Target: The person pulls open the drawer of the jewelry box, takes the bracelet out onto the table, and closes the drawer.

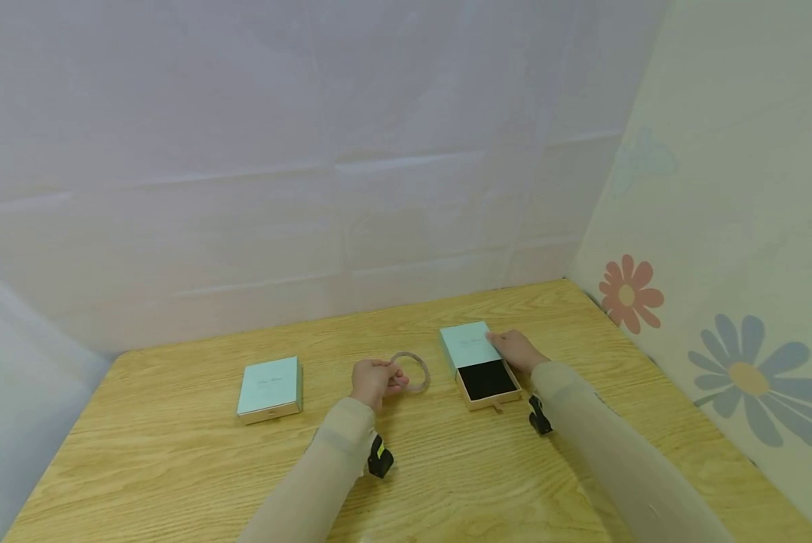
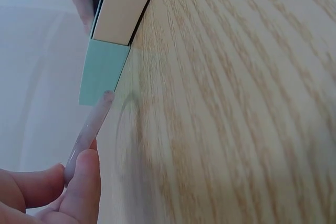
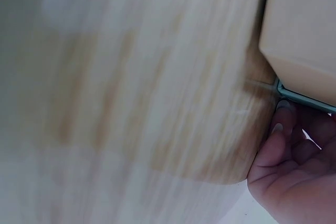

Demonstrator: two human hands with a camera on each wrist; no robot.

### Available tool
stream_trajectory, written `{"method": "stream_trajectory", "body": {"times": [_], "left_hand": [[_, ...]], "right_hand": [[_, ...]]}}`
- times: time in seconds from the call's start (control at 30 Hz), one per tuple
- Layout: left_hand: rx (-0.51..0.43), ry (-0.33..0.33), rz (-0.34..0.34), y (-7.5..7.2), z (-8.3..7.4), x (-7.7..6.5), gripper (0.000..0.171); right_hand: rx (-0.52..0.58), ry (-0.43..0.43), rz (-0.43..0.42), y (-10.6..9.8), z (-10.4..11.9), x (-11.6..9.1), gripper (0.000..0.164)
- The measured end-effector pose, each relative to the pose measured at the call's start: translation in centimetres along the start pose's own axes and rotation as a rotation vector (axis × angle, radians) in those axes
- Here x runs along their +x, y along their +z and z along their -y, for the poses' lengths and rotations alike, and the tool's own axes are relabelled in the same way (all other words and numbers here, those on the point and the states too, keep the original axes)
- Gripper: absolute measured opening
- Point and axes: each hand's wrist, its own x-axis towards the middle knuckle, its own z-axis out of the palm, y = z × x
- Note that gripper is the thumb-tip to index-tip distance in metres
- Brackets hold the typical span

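My left hand (image 1: 376,381) pinches a pale, translucent lilac bangle (image 1: 427,375) between thumb and fingers, holding it just above the table. In the left wrist view the bangle (image 2: 90,132) appears edge-on, its shadow falling on the wood. To its right lies a mint-green drawer-style jewelry box (image 1: 470,343), its cream drawer pulled partway toward me, showing a black lining (image 1: 487,379). My right hand (image 1: 518,351) grips the box's green sleeve at its right side, thumb on top; in the right wrist view its curled fingers (image 3: 273,145) sit against the sleeve's edge.
Another mint-green box (image 1: 270,388), closed, lies on the left of the wood-grain table (image 1: 175,467). A pale cloth wall (image 1: 277,249) rises behind the table's back edge, and a flower-printed one (image 1: 738,249) stands along the right.
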Motion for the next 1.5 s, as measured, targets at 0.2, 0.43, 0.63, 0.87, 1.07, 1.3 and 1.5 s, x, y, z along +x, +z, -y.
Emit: {"method": "stream_trajectory", "body": {"times": [0.2, 0.43, 0.63, 0.87, 1.07, 1.3, 1.5], "left_hand": [[-0.010, -0.009, -0.003, -0.3, 0.0, 0.1, 0.024], [-0.001, -0.015, 0.001, -0.4, -0.1, 0.0, 0.023], [0.012, -0.009, 0.007, -0.3, -0.1, 0.1, 0.024], [0.012, -0.015, 0.007, -0.3, 0.0, 0.2, 0.023], [0.026, -0.018, 0.003, -0.4, 0.1, 0.4, 0.023], [0.122, -0.011, -0.045, -0.4, 0.2, 0.8, 0.022], [0.267, 0.035, -0.054, -0.3, 0.2, 1.2, 0.020]], "right_hand": [[0.012, 0.019, -0.005, 0.1, 0.4, -0.2, 0.054], [-0.001, -0.004, -0.012, 0.0, 0.7, -0.5, 0.053], [-0.007, -0.009, -0.014, 0.0, 0.6, -0.4, 0.053], [-0.011, -0.006, -0.014, 0.1, 0.5, -0.3, 0.054], [-0.013, -0.007, -0.009, 0.0, 0.5, -0.4, 0.054], [-0.017, -0.025, -0.007, -0.1, 0.1, -0.2, 0.055], [-0.009, -0.018, -0.010, -0.1, -0.1, 0.0, 0.055]]}}
